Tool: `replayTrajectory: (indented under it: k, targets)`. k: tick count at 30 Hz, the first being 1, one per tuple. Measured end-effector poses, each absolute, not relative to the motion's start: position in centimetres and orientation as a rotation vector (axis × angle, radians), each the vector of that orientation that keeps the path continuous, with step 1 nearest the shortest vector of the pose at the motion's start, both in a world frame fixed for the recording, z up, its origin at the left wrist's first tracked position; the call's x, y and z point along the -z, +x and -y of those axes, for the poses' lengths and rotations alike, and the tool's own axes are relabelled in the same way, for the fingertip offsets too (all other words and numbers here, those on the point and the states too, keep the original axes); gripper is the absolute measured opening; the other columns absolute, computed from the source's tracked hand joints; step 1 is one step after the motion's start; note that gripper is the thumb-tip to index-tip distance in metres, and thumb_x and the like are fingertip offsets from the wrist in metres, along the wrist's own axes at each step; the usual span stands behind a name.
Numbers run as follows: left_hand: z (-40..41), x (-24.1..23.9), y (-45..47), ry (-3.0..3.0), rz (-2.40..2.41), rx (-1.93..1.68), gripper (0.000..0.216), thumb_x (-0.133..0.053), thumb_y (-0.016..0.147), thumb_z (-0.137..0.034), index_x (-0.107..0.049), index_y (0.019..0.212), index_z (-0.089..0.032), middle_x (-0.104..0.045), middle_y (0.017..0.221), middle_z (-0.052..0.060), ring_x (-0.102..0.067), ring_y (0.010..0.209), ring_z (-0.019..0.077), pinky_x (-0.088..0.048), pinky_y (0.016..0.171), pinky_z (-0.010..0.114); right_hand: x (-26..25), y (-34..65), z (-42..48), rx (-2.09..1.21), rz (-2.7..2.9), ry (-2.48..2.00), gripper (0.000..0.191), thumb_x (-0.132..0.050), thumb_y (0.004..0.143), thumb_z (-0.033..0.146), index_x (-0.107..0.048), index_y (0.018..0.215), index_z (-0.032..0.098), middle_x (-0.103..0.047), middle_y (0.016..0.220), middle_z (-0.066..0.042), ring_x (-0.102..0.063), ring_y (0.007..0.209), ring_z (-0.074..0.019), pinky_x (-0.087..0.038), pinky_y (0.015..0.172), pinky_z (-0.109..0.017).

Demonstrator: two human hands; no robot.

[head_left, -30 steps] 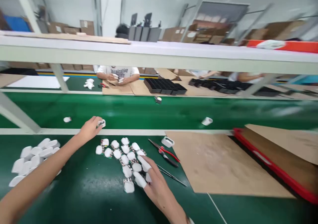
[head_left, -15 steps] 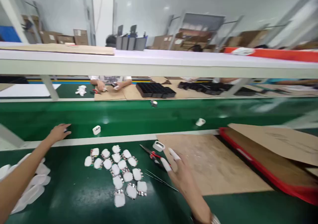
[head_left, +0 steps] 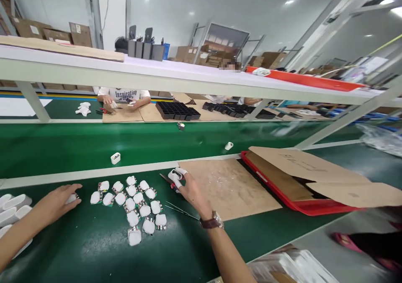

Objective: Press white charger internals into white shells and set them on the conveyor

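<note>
Left hand (head_left: 55,203), left of frame: fingers curled, white-topped part (head_left: 71,198) pinched between thumb and fingers just above the table (head_left: 94,249). Right hand (head_left: 193,193), center: white casing (head_left: 174,175) gripped between white-covered fingertips. Pliers (head_left: 165,177) partly covered by that casing and hand; tweezers (head_left: 182,211) laid just below, near the wrist. Loose cluster of small white modules (head_left: 138,198) spread between the hands, lower center. Pile of empty-looking white shells (head_left: 12,201) at left edge, partly blocked by the left forearm. Brown cardboard sheet (head_left: 232,191) laid flat right of the right hand; red tray (head_left: 264,179) beyond, mostly covered by cardboard flaps (head_left: 301,165). Green belt (head_left: 75,138) run across behind, two white housings and one small part seated on it. Far side partly hidden by the shelf (head_left: 176,73); black grid tray (head_left: 176,110) and co-worker (head_left: 121,95) seen underneath.
</note>
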State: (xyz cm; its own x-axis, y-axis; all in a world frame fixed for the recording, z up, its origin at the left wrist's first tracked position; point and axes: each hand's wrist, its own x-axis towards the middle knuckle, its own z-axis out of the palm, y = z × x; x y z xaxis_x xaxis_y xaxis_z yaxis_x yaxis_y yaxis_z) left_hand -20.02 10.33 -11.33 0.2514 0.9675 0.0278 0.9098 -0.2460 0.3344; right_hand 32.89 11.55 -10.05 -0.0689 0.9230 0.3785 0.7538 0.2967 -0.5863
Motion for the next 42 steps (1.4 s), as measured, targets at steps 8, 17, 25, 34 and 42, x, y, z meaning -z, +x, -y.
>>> replayTrajectory:
  k: [8,17,25,34,42]
  targets:
    - [-1.3,7.8,-13.1,2.261,-1.624,-0.864,0.040,-0.062,0.100,-0.054,-0.066,0.131,-0.028,-0.068,0.130,0.008,-0.070,0.112,0.0259,-0.061,0.094,0.037,10.5,19.3,-1.1,-0.495,2.287,-0.857,0.036,-0.056,0.103,0.021,-0.056,0.139,0.023,-0.070,0.128,-0.012,-0.070,0.116,-0.0264,-0.062,0.096,-0.042]
    - [4.4,9.1,-10.0,2.123,-1.423,-0.751,0.034,-0.058,0.106,-0.035,-0.057,0.140,-0.033,-0.066,0.134,0.005,-0.066,0.123,0.0215,-0.058,0.105,0.038,11.9,15.2,1.4,-0.342,2.416,-0.772,0.027,-0.050,0.103,0.013,-0.058,0.129,0.015,-0.068,0.128,-0.017,-0.069,0.113,-0.0305,-0.065,0.089,-0.046]
    - [6.1,11.2,-10.3,1.920,-1.466,-0.842,0.041,-0.057,0.105,-0.033,-0.051,0.146,-0.036,-0.064,0.136,0.005,-0.069,0.112,0.0210,-0.063,0.096,0.038,13.0,14.3,2.3,-0.362,2.400,-0.783,0.026,-0.053,0.099,0.009,-0.060,0.122,0.017,-0.067,0.127,-0.016,-0.069,0.109,-0.0306,-0.065,0.085,-0.046]
    - [7.1,12.2,-9.0,1.873,-1.369,-0.772,0.057,-0.056,0.105,-0.027,-0.036,0.157,-0.037,-0.060,0.142,0.011,-0.067,0.120,0.0252,-0.061,0.100,0.045,13.0,13.9,2.8,-0.488,2.367,-0.884,0.045,-0.046,0.095,0.003,-0.048,0.138,0.016,-0.069,0.122,-0.017,-0.070,0.107,-0.0307,-0.065,0.085,-0.045]
    - [7.4,12.7,-8.4,1.860,-1.353,-0.863,0.058,-0.055,0.104,-0.021,-0.036,0.157,-0.036,-0.060,0.140,0.011,-0.066,0.122,0.0242,-0.059,0.104,0.046,13.0,13.8,3.0,-0.490,2.298,-0.905,0.043,-0.048,0.103,0.013,-0.043,0.145,0.018,-0.071,0.110,-0.014,-0.072,0.093,-0.0290,-0.064,0.076,-0.043]
